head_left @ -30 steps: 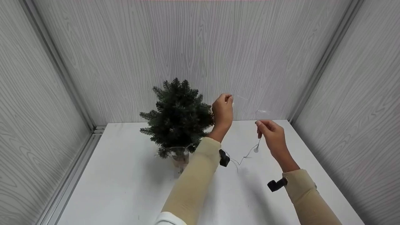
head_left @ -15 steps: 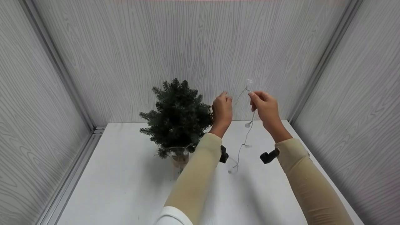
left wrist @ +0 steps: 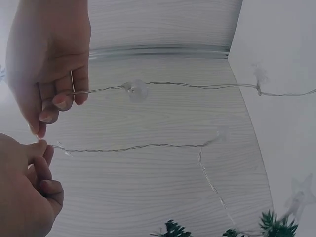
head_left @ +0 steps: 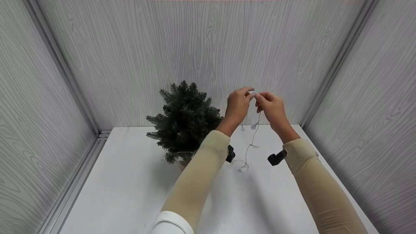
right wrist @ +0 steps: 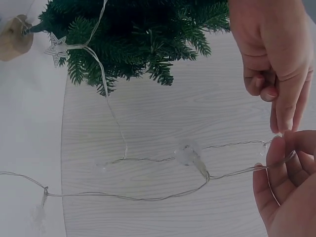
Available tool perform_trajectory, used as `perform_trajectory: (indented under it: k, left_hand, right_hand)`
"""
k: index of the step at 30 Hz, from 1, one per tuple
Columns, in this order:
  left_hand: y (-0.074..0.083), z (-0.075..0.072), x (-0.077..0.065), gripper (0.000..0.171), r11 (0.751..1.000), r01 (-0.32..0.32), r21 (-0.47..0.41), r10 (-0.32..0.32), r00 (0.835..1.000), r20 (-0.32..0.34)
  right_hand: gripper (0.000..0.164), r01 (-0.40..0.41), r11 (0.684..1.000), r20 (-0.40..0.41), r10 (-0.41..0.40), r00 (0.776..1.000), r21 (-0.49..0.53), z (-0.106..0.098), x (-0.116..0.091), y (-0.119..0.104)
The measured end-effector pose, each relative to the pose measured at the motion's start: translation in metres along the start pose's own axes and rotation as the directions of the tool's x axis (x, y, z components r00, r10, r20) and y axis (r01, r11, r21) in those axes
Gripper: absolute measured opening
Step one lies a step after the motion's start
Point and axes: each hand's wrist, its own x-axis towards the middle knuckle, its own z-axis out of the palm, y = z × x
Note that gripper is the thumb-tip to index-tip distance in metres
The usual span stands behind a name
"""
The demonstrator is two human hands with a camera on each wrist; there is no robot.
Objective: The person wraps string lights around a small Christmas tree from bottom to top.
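Observation:
A string of fairy lights [head_left: 251, 145], thin clear wire with clear shaped covers, hangs below both hands. My left hand [head_left: 237, 105] pinches the wire between thumb and fingertips, right of the tree. Fingertip to fingertip with it, my right hand [head_left: 272, 107] also pinches the wire; one strand runs through its curled fingers in the right wrist view. A small artificial Christmas tree [head_left: 185, 120] stands left of the hands. In the right wrist view, a clear star [right wrist: 58, 50] on the string lies against its lower branches. My left forearm partly hides the tree's base.
The tree's pale wooden base [right wrist: 17, 39] rests on the white tabletop [head_left: 136, 195]. Wood-grain panels [head_left: 208, 48] enclose the back and both sides. A loop of the string droops near the tabletop below the hands.
My right hand has risen and moved left with the wire until its fingertips meet the left hand's. My left hand has shifted slightly right and up. The tree stays put.

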Motion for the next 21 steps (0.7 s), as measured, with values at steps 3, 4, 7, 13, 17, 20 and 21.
perform_trajectory:
  k: [3, 4, 7, 13, 17, 20, 21]
  left_hand:
    - [0.005, -0.007, 0.004, 0.024, 0.999, -0.005, 0.036, 0.003, 0.998, 0.057]
    - [0.006, -0.009, 0.005, 0.023, 0.999, -0.007, 0.042, 0.004, 0.998, 0.069]
    - [0.009, -0.015, 0.009, 0.022, 0.999, -0.021, 0.047, 0.016, 0.996, 0.092]
    - [0.009, -0.027, 0.016, 0.022, 1.0, 0.016, -0.005, -0.016, 0.994, 0.106]
    - [0.006, -0.034, 0.018, 0.022, 0.999, 0.035, -0.039, -0.032, 0.995, 0.093]
    - [0.004, -0.038, 0.021, 0.022, 0.998, 0.049, -0.045, -0.045, 0.995, 0.087]
    - [0.004, -0.04, 0.022, 0.021, 0.998, 0.055, -0.041, -0.052, 0.995, 0.085]
  right_hand:
    - [0.034, 0.009, 1.0, 0.018, -0.009, 1.0, 0.001, 0.001, -0.001, -0.003]
    - [0.034, 0.013, 1.0, 0.022, -0.013, 1.0, 0.002, 0.002, -0.001, -0.004]
    - [0.033, 0.031, 0.999, 0.034, -0.031, 0.999, 0.007, 0.002, -0.002, -0.009]
    - [0.028, 0.049, 0.999, 0.054, -0.049, 0.997, 0.012, 0.008, -0.005, -0.013]
    - [0.031, 0.059, 0.997, 0.044, -0.057, 0.997, -0.039, 0.011, -0.01, -0.013]
    - [0.034, 0.056, 0.996, 0.039, -0.053, 0.998, -0.063, 0.012, -0.013, -0.013]
    - [0.035, 0.054, 0.997, 0.04, -0.052, 0.998, -0.061, 0.012, -0.014, -0.013]
